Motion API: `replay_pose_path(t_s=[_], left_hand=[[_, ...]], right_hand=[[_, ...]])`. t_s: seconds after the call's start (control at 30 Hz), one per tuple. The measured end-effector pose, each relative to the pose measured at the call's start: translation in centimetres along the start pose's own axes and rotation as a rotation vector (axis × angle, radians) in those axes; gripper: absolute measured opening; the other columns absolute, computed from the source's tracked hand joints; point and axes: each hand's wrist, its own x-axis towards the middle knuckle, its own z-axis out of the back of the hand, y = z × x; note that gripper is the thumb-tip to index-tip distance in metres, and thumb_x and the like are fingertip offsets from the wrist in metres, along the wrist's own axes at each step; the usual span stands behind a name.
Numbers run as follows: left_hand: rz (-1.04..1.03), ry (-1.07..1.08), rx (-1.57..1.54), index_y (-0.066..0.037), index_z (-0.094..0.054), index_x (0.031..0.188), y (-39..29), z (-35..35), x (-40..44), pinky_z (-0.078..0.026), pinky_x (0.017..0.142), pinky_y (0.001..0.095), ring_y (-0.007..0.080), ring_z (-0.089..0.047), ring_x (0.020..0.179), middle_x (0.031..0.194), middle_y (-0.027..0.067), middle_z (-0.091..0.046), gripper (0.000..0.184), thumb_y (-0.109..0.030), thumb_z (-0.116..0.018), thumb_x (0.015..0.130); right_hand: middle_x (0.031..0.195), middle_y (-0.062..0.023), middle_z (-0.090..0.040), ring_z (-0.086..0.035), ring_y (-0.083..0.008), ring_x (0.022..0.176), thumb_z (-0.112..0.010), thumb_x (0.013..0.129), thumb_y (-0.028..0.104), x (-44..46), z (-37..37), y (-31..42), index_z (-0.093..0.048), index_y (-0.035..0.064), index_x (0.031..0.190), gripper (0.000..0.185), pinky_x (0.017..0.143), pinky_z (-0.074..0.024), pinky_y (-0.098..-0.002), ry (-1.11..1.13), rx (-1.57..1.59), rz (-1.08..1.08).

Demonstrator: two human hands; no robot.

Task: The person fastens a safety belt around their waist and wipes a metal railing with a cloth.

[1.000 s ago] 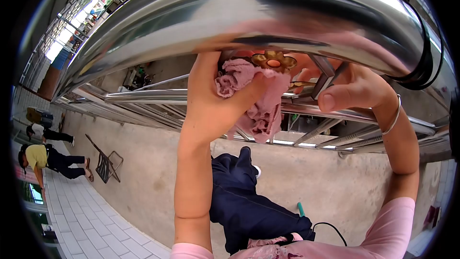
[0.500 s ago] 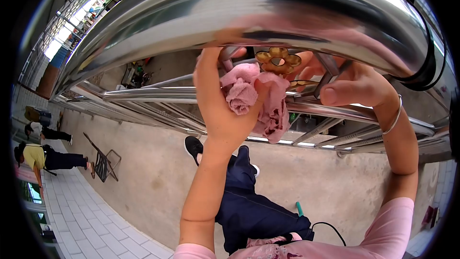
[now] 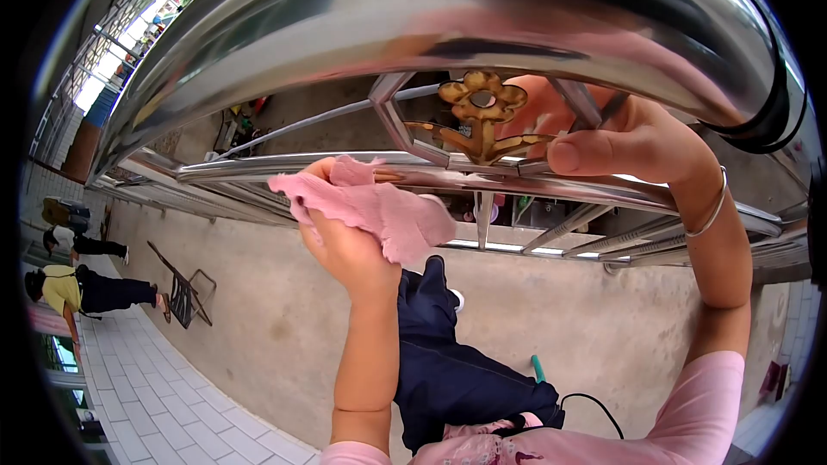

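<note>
In my left hand (image 3: 349,250) is a crumpled pink cloth (image 3: 379,211), draped over the fingers just below the lower rail (image 3: 301,168) of a shiny metal railing. My right hand (image 3: 616,142) grips the angular metal frame (image 3: 579,103) beside a gold flower ornament (image 3: 482,103), its thumb in front and other fingers partly hidden behind. The ornament, with petals and leaves, sits inside that frame, under the thick polished handrail (image 3: 362,26). A bracelet (image 3: 713,202) circles my right wrist.
Black straps or cable (image 3: 767,120) wrap the handrail's right end. A folding chair (image 3: 181,288) stands on the concrete floor at left, near two people (image 3: 65,288). A green object (image 3: 537,368) lies by my leg. White tiles (image 3: 155,379) line the lower left.
My left hand and the pink cloth have moved left and down, away from the flower ornament, which now shows fully. My right hand keeps its grip on the frame, shifted slightly left.
</note>
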Motion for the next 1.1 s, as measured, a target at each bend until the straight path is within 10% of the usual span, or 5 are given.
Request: replay_pose_path(t_s=[0.33, 0.47, 0.53, 0.63, 1.1], left_hand=[[0.669, 0.094, -0.769, -0.009, -0.057, 0.103, -2.7, 1.2, -0.8, -0.050, 0.062, 0.0286, 0.0135, -0.058, 0.071, 0.084, 0.0036, -0.059, 0.059, -0.067, -0.048, 0.095], [-0.044, -0.187, -0.411, -0.006, -0.052, 0.113, 0.8, -1.6, -0.7, -0.048, 0.068, 0.0270, 0.0102, -0.054, 0.073, 0.089, 0.0025, -0.054, 0.040, -0.045, -0.047, 0.105], [-0.284, 0.004, -0.451, -0.008, -0.050, 0.099, -2.9, -2.6, 0.1, -0.046, 0.089, 0.0354, 0.0120, -0.054, 0.084, 0.088, 0.0057, -0.049, 0.024, -0.030, -0.046, 0.106], [-0.773, 0.029, 0.030, -0.005, -0.052, 0.096, -2.1, -5.0, 1.8, -0.045, 0.083, 0.0432, 0.0250, -0.051, 0.087, 0.095, 0.0130, -0.050, 0.024, -0.027, -0.060, 0.096], [-1.004, -0.015, 0.639, -0.007, -0.061, 0.099, 4.0, -2.8, -0.7, -0.043, 0.072, 0.0364, 0.0224, -0.051, 0.080, 0.090, 0.0040, -0.053, 0.027, -0.016, -0.076, 0.078]], right_hand=[[0.128, -0.0112, -0.061, -0.060, -0.0185, 0.115, -0.074, 0.087, 0.022, 0.4, 1.9, -3.3, -0.050, 0.0007, 0.139, 0.061, 0.095, -0.0494, -0.0337, 0.052, 0.027, -0.018], [0.132, -0.0122, -0.057, -0.056, -0.0233, 0.122, -0.072, 0.088, 0.035, -0.8, 5.7, -9.5, -0.041, -0.0017, 0.145, 0.074, 0.101, -0.0453, -0.0391, -0.023, 0.058, 0.160], [0.080, 0.0000, -0.058, -0.050, -0.0100, 0.063, -0.062, 0.092, 0.004, -2.4, 3.7, -4.1, -0.063, 0.0027, 0.104, 0.013, 0.053, -0.0384, -0.0271, -0.218, -0.012, -0.147], [0.086, 0.0007, -0.058, -0.044, -0.0082, 0.068, -0.061, 0.092, 0.005, -3.1, 7.5, -7.5, -0.059, 0.0021, 0.113, 0.021, 0.059, -0.0349, -0.0259, -0.249, -0.050, -0.196], [0.090, 0.0007, -0.061, -0.046, -0.0097, 0.068, -0.062, 0.093, 0.011, -2.8, 4.2, -5.8, -0.060, 0.0010, 0.117, 0.026, 0.059, -0.0344, -0.0279, -0.249, -0.060, -0.091]])
